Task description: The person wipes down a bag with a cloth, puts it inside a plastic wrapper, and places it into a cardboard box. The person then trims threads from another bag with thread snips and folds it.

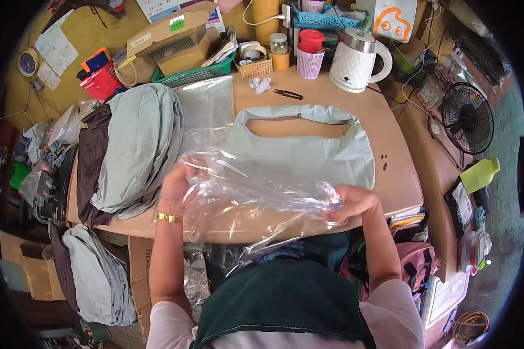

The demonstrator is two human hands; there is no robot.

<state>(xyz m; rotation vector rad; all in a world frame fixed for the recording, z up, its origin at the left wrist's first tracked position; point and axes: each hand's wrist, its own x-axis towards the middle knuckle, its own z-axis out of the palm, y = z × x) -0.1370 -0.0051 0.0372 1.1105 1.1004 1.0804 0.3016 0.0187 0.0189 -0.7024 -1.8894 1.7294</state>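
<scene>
- Cloth pile [137, 145], perhaps heaped left for reach.
- Left hand [180, 186]: my thumb is apart from the fingers; glare hides any pinch.
- Clear plastic bag [250, 180] between my hands, seemingly kept stretched.
- Pale tote [300, 152] behind, likely flat against creasing.
- Right hand [352, 203]: my fingers pinch bunched plastic.

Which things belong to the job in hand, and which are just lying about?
Likely in the job: clear plastic handled by left hand and right hand; pale cloth bag on the table; perhaps plastic sheets; perhaps cloth pile.

Likely just lying about: white kettle; fan; red cup; clock.
</scene>
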